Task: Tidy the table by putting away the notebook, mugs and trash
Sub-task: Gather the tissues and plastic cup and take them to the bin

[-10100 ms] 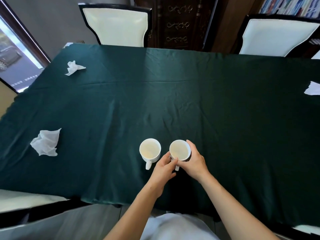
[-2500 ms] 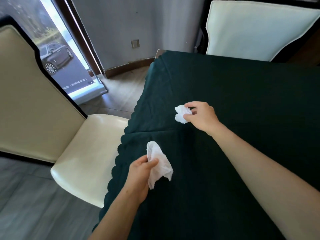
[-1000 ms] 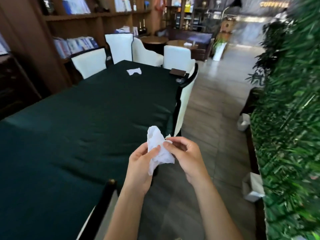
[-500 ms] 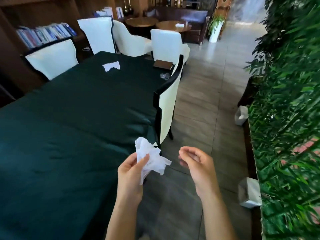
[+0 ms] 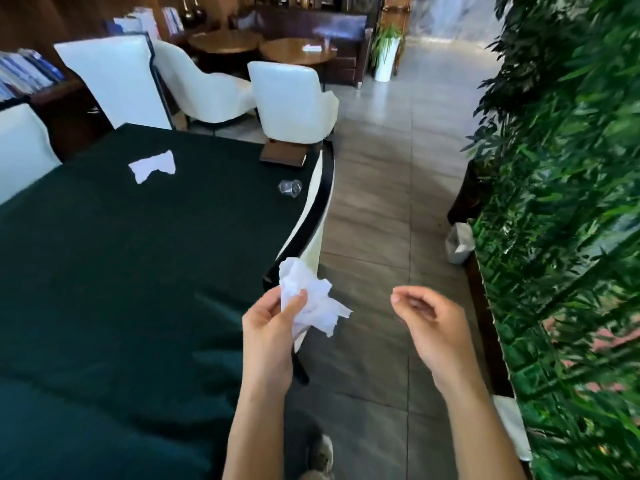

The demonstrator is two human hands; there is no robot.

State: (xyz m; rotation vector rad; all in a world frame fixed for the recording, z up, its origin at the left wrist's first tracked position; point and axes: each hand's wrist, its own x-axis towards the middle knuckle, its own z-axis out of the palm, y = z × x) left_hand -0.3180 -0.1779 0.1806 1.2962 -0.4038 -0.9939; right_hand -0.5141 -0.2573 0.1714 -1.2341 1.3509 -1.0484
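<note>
My left hand (image 5: 273, 327) grips a bunch of crumpled white tissue (image 5: 313, 296) in the air beside the table's right edge. My right hand (image 5: 427, 320) hangs apart to the right over the floor, fingers loosely curled and holding nothing. Far along the dark green tablecloth (image 5: 121, 271) lie a torn white paper scrap (image 5: 152, 167), a clear plastic cup (image 5: 290, 187) on its side, and a brown notebook (image 5: 283, 155) at the far corner. No mugs are in view.
A black-framed white chair (image 5: 313, 216) stands against the table's right side. More white chairs (image 5: 292, 98) stand at the far end. A wall of green plants (image 5: 561, 202) lines the right, with small white bins (image 5: 459, 242) on the tiled floor at its foot.
My right hand let go of the tissue and moved off to the right. The tissue stays in my left hand. I have moved forward along the table; the cup and notebook look closer.
</note>
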